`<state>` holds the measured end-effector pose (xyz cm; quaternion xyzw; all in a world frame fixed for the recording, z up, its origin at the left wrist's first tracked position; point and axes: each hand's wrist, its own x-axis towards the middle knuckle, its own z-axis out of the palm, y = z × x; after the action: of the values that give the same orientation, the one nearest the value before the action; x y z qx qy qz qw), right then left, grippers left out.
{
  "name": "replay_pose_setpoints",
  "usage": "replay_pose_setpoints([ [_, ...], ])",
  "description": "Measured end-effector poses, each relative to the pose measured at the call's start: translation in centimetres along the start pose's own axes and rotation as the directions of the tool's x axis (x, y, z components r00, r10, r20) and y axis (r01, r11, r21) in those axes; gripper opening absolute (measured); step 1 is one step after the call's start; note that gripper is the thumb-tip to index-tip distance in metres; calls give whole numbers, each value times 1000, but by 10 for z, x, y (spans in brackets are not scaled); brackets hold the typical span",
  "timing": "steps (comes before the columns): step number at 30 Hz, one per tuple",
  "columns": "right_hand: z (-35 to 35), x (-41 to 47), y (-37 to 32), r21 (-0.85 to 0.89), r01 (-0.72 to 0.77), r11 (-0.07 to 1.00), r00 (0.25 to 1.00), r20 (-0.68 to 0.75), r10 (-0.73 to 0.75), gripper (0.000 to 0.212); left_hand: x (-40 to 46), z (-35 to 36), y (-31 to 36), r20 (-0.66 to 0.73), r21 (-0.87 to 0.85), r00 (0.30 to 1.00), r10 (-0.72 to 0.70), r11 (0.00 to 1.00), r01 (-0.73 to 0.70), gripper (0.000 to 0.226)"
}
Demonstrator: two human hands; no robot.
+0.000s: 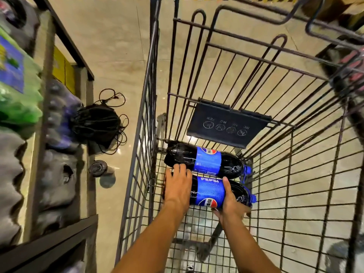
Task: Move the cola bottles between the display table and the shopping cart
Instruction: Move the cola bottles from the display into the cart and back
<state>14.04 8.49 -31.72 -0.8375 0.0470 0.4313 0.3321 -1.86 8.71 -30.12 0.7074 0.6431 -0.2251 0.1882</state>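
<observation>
Two large cola bottles, dark liquid under blue wrap labels with blue caps pointing right, lie on their sides, side by side and touching, on the wire floor of the shopping cart (295, 174). The near bottle (208, 192) (label reading PEPSI) is held at both ends: the left hand (177, 186) lies over its base, fingers (180, 168) spread and reaching the far bottle (204, 161); the right hand (230, 201) cups its shoulder, thumb curled over the label, fingers clamped beneath. The cart is a dark metal grid basket with a hinged plastic flap (228, 125) bearing round pictograms. Left, the display tabletop (86, 194) carries blurred shrink-wrapped bottle packs (19, 91), green and dark. A black bag (96, 125) lies on the floor.
</observation>
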Motion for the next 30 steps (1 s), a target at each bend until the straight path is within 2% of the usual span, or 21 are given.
replay_pose_setpoints([
  [3,0,0,2,2,55,999,998,-39,-55,111,0,9,2,27,15,999,44,999,-45,88],
  [7,-14,-3,-1,-104,130,986,991,-31,-134,116,-18,17,6,76,-121,996,50,992,-41,105],
  [11,-26,-13,-22,-198,272,942,960,-16,-281,114,-35,10,15,39,-218,997,69,974,-59,117],
  [14,-38,-44,-49,-180,365,914,929,5,-370,113,-56,-13,17,9,-340,999,53,939,-47,121],
  [16,-54,-86,-84,-134,426,895,904,23,-427,113,-82,-53,16,-51,-417,998,30,908,-48,123],
  [20,-64,-144,-121,-93,586,805,810,27,-586,119,-124,-108,5,-139,-533,990,-28,845,-51,120],
  [21,-76,-179,-142,-54,639,768,769,44,-637,122,-147,-141,0,-209,-538,976,-55,840,-68,118],
  [23,-86,-210,-158,-21,648,762,760,98,-643,119,-168,-166,-6,-295,-544,951,-97,835,-84,116],
  [26,-105,-265,-186,18,682,731,718,175,-674,117,-212,-211,-15,-350,-601,923,-162,794,-89,115],
  [30,-133,-343,-217,96,773,627,587,264,-765,120,-279,-268,-17,-438,-634,853,-283,770,-71,98],
])
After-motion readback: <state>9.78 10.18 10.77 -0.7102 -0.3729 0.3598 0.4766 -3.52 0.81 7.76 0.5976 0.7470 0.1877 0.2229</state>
